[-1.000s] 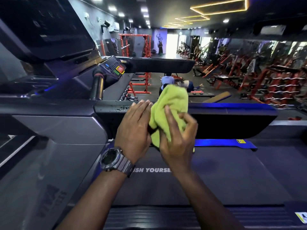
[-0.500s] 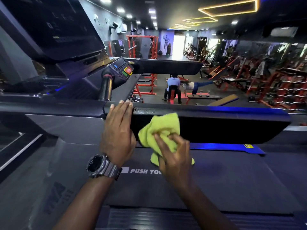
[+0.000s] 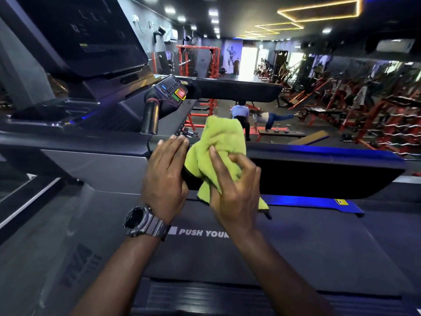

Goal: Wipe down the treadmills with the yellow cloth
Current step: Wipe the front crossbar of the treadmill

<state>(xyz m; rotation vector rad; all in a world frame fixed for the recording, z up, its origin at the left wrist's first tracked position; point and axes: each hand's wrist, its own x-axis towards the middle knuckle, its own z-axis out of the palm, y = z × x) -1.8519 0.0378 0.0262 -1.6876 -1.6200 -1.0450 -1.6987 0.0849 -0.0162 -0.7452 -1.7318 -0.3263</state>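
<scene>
- Gym hall with red weight racks (image 3: 376,124) beyond the hands.
- Right hand (image 3: 234,190) grips the bunched yellow cloth (image 3: 218,147) against the treadmill handrail (image 3: 319,165).
- Left hand (image 3: 165,176), fingers straight, rests on the rail just beside the cloth.

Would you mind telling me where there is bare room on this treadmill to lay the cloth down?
The belt lies bare right of the printed lettering, below the blue strip. The padded bar is bare toward its right end. Its left end is crowded: the left hand rests there, and the right hand grips the cloth.
</scene>
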